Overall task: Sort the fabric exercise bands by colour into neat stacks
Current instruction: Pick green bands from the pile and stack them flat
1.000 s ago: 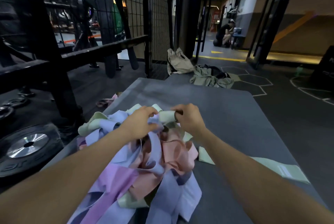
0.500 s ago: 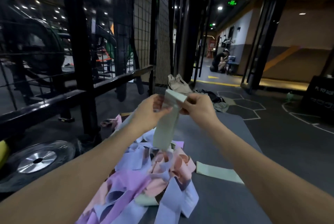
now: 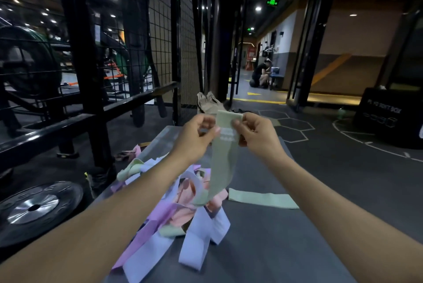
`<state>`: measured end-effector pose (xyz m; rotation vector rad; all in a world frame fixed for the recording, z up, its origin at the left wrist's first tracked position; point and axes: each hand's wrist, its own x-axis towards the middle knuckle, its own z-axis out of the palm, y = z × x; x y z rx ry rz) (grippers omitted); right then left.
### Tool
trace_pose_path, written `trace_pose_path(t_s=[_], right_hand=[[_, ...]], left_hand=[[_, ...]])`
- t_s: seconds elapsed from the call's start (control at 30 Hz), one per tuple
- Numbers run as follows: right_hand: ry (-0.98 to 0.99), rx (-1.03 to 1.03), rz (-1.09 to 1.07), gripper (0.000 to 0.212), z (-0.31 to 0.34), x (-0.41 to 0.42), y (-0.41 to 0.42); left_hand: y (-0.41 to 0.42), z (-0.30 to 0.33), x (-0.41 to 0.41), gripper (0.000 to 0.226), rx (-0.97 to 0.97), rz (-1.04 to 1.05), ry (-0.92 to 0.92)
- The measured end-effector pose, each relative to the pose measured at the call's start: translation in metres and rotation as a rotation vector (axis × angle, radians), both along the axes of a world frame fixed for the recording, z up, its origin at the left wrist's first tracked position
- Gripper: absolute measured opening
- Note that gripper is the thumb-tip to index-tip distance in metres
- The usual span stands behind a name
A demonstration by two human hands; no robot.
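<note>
A pale green band (image 3: 223, 163) hangs in the air above the grey mat (image 3: 270, 244). My left hand (image 3: 196, 138) pinches its upper left edge and my right hand (image 3: 256, 134) pinches its upper right edge. Its lower end trails down onto a tangled heap of lilac, pink and green bands (image 3: 180, 209) on the mat's left half. One more green band (image 3: 263, 198) lies flat on the mat to the right of the heap.
A black weight plate (image 3: 34, 209) lies on the floor at left, beside a black rack frame (image 3: 91, 109). A pink band (image 3: 130, 152) lies off the mat at left. Beige bags (image 3: 209, 102) sit beyond the mat. A person crouches far down the corridor.
Both hands have lifted the green band out of the heap and up to chest height. It now hangs full length, and the camera has tilted upward.
</note>
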<state>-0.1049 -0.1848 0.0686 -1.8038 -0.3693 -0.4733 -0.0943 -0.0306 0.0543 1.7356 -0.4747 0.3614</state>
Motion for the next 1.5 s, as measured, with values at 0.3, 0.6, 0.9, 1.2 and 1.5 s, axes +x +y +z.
trace_pose_path(t_s=[0.3,0.6,0.9,1.2,1.5], right_hand=[[0.133,-0.062,0.122,0.014,-0.013,-0.015,-0.035],[0.481,-0.286,0.145,0.029,-0.082,-0.027,-0.084],[0.538,-0.634,-0.037,0.006,-0.132,-0.028,-0.148],[0.507,-0.721,-0.338,0.016,-0.180,-0.028,-0.208],[0.496,-0.822,-0.358,0.022,-0.211,-0.058,-0.229]], left_hand=[[-0.041,0.007,-0.005,0.013,-0.085,-0.011,-0.070],[-0.051,-0.016,0.028,0.020,-0.421,0.220,0.255],[-0.058,-0.059,0.065,0.023,-0.489,0.347,0.386],[-0.079,-0.164,0.058,0.026,0.056,0.254,0.371],[-0.082,-0.208,0.028,0.015,0.829,0.244,0.201]])
